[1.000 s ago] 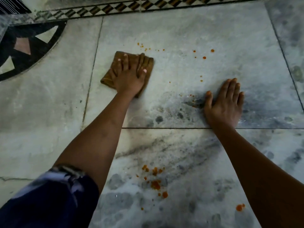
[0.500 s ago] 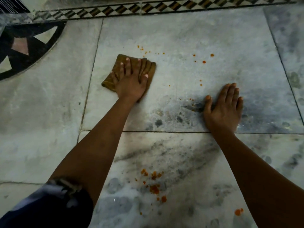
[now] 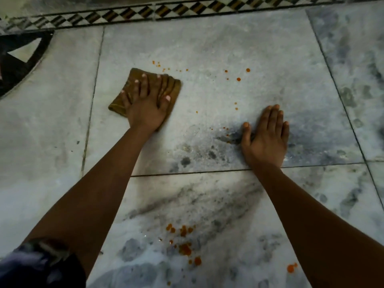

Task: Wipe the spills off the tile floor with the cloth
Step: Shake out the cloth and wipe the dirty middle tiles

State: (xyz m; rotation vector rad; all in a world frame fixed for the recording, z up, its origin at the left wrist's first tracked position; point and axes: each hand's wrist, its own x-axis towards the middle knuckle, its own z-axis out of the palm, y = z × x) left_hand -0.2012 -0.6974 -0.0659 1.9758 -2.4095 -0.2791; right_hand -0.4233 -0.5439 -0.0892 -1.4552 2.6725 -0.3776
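Two hands meet the tile floor [image 3: 259, 48]: your left hand [image 3: 145, 109] presses the folded brown cloth [image 3: 172, 86] flat with fingers spread, just left of orange spills [image 3: 238, 79]; your right hand [image 3: 267, 136] rests flat, fingers straight, holding nothing.

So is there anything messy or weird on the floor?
Yes. Orange-red drops are spilled on the near tile, and smaller ones dot the tile floor between the hands. None are wiped yet. The left hand presses the cloth flat; the right hand rests flat on the floor.
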